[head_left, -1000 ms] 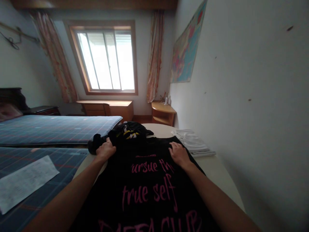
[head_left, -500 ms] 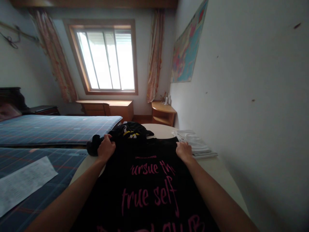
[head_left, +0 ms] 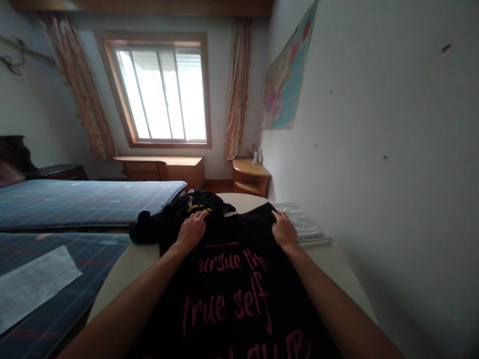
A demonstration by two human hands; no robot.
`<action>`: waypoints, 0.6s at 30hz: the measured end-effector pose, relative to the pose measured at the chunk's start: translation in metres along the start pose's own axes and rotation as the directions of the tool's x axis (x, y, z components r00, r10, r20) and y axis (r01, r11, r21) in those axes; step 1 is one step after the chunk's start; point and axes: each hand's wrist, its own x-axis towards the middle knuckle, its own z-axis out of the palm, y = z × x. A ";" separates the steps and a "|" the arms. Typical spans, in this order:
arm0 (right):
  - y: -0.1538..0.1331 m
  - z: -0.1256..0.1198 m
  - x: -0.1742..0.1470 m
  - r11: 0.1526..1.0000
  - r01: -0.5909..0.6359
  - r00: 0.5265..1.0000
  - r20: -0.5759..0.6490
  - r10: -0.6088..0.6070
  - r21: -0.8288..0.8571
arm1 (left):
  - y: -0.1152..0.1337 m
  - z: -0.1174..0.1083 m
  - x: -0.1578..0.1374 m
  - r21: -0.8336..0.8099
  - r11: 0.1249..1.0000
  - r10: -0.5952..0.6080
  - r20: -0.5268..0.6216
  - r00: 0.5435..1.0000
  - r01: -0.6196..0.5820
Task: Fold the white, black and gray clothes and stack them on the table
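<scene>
A black T-shirt with pink lettering, including "true self", is spread over a round, pale table. My left hand is on the shirt just left of the neckline, its fingers bent and closed on the cloth. At the right shoulder, my right hand pinches the fabric, and the shirt's corner sticks up beyond the fingertips. Beyond my left hand lies a crumpled heap of black clothing with yellow and white marks. Folded white cloth sits just past my right hand, partly covered by the shirt.
Beds with blue plaid mattresses stand on the left, and a printed paper sheet lies on the nearer one. A white wall runs along the right. Wooden desk and corner shelf stand beneath the window.
My left hand has moved right, from the shirt's left edge towards the neckline. The right shoulder's corner now stands higher, while my right hand stays about where it was. The view has shifted slightly.
</scene>
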 end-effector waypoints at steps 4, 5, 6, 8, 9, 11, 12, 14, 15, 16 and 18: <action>0.010 0.002 0.003 0.983 0.042 0.994 -0.110 -0.022 0.176 | 0.010 0.005 0.013 0.048 0.999 0.019 0.051 0.999 -0.021; 0.012 0.003 0.004 0.974 0.040 0.993 -0.120 -0.013 0.223 | 0.011 0.005 0.015 0.052 0.998 0.028 0.056 0.998 -0.031; 0.014 0.003 0.004 0.964 0.031 0.993 -0.120 0.001 0.266 | 0.011 0.005 0.016 0.055 0.998 0.040 0.060 0.997 -0.043; 0.017 0.004 0.006 0.946 0.003 0.994 -0.102 0.031 0.323 | 0.013 0.003 0.019 0.056 0.997 0.055 0.061 0.997 -0.058; 0.018 0.004 0.007 0.942 -0.004 0.995 -0.095 0.038 0.336 | 0.013 0.001 0.021 0.059 0.996 0.057 0.055 0.997 -0.060; 0.020 0.005 0.010 0.943 0.004 0.994 -0.102 0.032 0.334 | 0.012 -0.005 0.028 0.051 0.998 0.020 0.035 0.999 -0.021; 0.020 0.005 0.012 0.947 0.012 0.993 -0.112 0.025 0.320 | 0.011 -0.008 0.033 0.027 0.999 -0.028 0.019 0.999 0.028; 0.021 0.006 0.016 0.966 0.020 0.991 -0.130 0.014 0.256 | 0.007 -0.015 0.049 -0.057 0.987 -0.153 -0.007 0.988 0.152; 0.022 0.007 0.018 0.976 0.020 0.991 -0.131 0.009 0.216 | 0.005 -0.017 0.058 -0.104 0.973 -0.209 -0.013 0.978 0.207; 0.021 0.007 0.020 0.984 0.020 0.992 -0.128 0.003 0.177 | 0.003 -0.018 0.067 -0.140 0.960 -0.249 -0.014 0.969 0.244; 0.020 0.010 0.021 0.992 0.015 0.994 -0.112 -0.001 0.122 | 0.002 -0.016 0.081 -0.170 0.946 -0.280 -0.004 0.960 0.276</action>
